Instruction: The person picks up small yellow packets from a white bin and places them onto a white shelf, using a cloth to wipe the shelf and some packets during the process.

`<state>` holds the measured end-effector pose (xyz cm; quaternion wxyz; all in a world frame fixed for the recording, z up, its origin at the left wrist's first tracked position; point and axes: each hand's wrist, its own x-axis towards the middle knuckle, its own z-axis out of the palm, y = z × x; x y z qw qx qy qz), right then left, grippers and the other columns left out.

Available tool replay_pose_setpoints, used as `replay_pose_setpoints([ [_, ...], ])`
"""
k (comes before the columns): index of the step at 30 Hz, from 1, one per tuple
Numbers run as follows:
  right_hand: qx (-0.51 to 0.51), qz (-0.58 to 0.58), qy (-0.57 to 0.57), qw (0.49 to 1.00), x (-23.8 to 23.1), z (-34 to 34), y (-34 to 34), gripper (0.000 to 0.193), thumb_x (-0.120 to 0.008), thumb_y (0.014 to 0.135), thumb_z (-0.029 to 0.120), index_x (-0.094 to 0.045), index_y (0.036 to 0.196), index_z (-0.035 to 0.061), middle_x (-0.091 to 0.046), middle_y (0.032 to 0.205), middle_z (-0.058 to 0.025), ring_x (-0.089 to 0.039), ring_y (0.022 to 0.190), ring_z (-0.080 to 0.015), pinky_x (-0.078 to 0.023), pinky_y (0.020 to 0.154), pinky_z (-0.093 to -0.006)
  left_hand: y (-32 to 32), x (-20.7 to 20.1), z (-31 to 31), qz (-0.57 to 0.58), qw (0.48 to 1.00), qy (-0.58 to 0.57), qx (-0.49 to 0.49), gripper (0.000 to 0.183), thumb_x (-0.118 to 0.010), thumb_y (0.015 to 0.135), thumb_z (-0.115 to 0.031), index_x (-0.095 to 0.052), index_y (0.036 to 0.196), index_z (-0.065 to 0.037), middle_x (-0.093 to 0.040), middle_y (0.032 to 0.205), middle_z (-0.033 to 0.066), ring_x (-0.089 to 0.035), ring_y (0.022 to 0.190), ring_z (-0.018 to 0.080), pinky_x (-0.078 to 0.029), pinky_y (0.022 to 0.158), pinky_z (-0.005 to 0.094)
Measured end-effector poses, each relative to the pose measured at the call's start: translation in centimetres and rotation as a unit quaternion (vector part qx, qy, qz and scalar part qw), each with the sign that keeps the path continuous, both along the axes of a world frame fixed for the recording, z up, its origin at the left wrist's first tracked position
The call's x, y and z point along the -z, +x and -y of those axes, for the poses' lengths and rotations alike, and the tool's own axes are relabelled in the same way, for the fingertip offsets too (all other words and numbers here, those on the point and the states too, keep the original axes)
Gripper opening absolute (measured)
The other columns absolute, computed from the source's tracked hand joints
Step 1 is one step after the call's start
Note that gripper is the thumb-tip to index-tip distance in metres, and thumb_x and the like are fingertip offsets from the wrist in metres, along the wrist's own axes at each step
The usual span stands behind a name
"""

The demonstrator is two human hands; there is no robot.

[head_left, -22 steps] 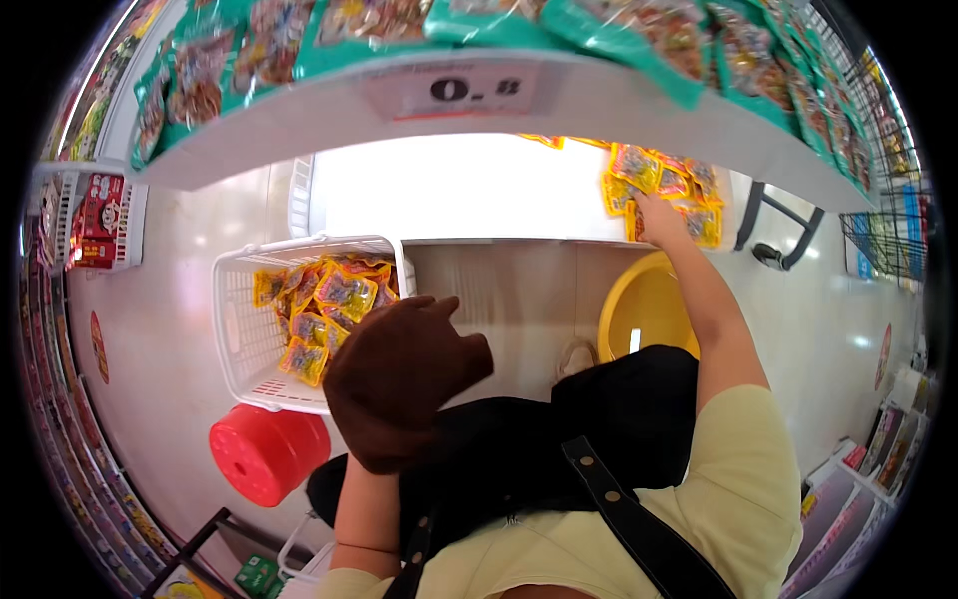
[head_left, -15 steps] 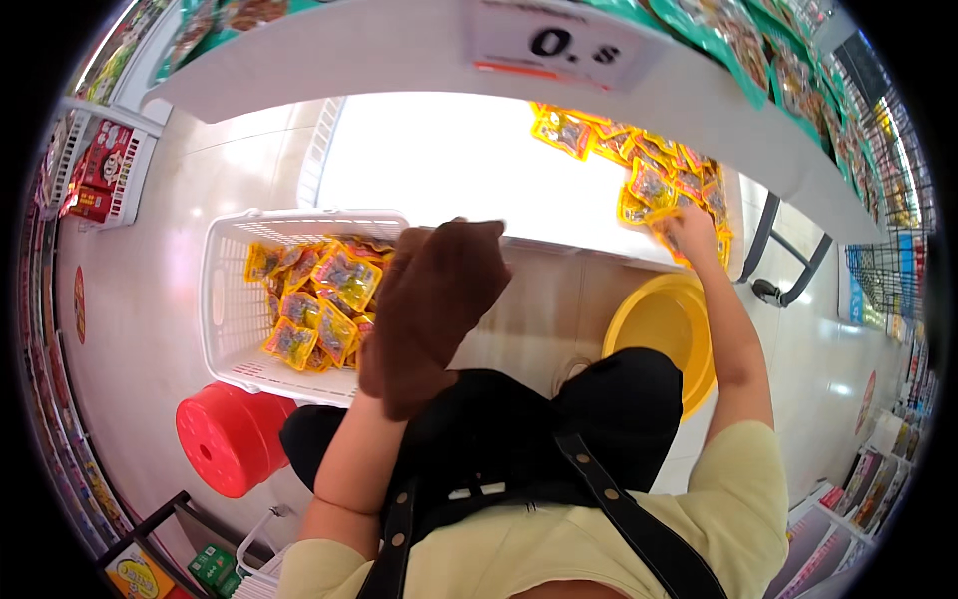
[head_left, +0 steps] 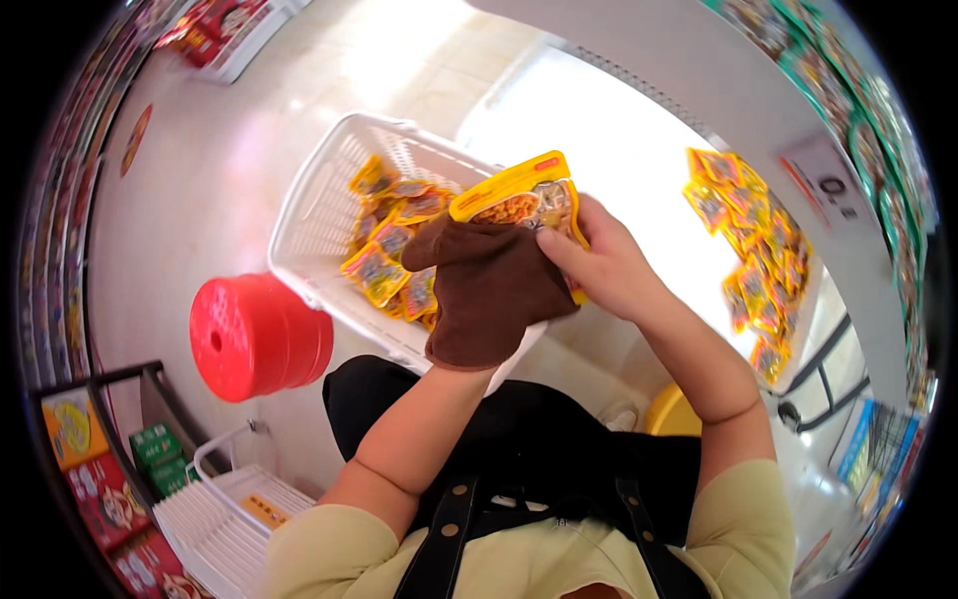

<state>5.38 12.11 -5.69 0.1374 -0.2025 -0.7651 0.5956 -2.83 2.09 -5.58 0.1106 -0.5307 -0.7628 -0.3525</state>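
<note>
A brown cloth mitt [head_left: 494, 290] covers my left hand [head_left: 479, 299] and hides its fingers. It lies against a yellow snack packet [head_left: 529, 205] with a clear window, covering the lower part. My bare right hand [head_left: 604, 255] pinches the packet's right edge, thumb in front. Behind and to the left of the mitt stands a white plastic basket [head_left: 309, 205] with similar yellow packets [head_left: 384, 265] piled in it. More packets [head_left: 748, 240] lie at the right end of a white shelf [head_left: 619, 130].
A red plastic stool [head_left: 254, 339] stands left of the basket. Near my right forearm is a yellow tub [head_left: 674, 411], partly behind my knee. An upper shelf [head_left: 758, 100] with green bags overhangs the right side. A white slatted rack [head_left: 215, 524] and stacked boxes sit lower left.
My right hand has come from the shelf's packets to the middle, bringing one packet against the mitt. The mitt has turned. My view has swung left, and the basket appears closer to the middle.
</note>
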Motion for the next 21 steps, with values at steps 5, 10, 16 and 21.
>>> replay_pose_setpoints([
  [5, -0.024, -0.013, 0.086, 0.996, 0.0, 3.6, 1.4, 0.035, -0.057, 0.078, 0.023, -0.043, 0.095, -0.0046, -0.058, 0.08, -0.0163, -0.058, 0.073, -0.0281, -0.045, 0.064, -0.0312, -0.6, 2.1, 3.0, 0.083, 0.992, -0.013, -0.098, 0.027, -0.06, 0.06, -0.018, -0.05, 0.076, 0.002, -0.052, 0.07, 0.0179, -0.055, 0.07, 0.0303, -0.043, 0.064, 0.0357],
  [10, -0.048, 0.053, 0.202, 0.977, -2.4, 2.3, 0.6, 0.027, -0.057, 0.075, 0.016, -0.042, 0.081, -0.0048, -0.055, 0.067, -0.0207, -0.056, 0.065, -0.0345, -0.044, 0.057, -0.037, -1.7, 4.1, 2.6, 0.153, 0.983, -0.004, -0.106, 0.027, -0.059, 0.063, -0.013, -0.048, 0.083, 0.002, -0.054, 0.068, 0.014, -0.056, 0.065, 0.0283, -0.044, 0.062, 0.0316],
  [16, -0.132, 0.038, 0.347, 0.928, -1.0, 6.6, 0.2, 0.015, -0.048, 0.072, 0.009, -0.042, 0.079, -0.0027, -0.052, 0.063, -0.0178, -0.055, 0.056, -0.0304, -0.045, 0.048, -0.0349, -0.8, 4.9, 3.0, 0.621, 0.73, 0.266, -0.107, 0.024, -0.051, 0.078, -0.025, -0.045, 0.086, -0.003, -0.051, 0.064, 0.0059, -0.05, 0.057, 0.02, -0.043, 0.059, 0.0298],
  [21, -0.135, -0.047, 0.33, 0.933, -1.2, 5.8, -1.0, 0.015, -0.048, 0.075, 0.012, -0.043, 0.075, -0.0028, -0.053, 0.06, -0.0171, -0.056, 0.054, -0.0301, -0.045, 0.049, -0.0358, -4.9, 3.2, 4.7, 0.704, 0.649, 0.284, -0.058, 0.028, -0.048, 0.081, -0.034, -0.041, 0.078, -0.007, -0.047, 0.059, 0.0035, -0.044, 0.055, 0.0147, -0.038, 0.055, 0.0266],
])
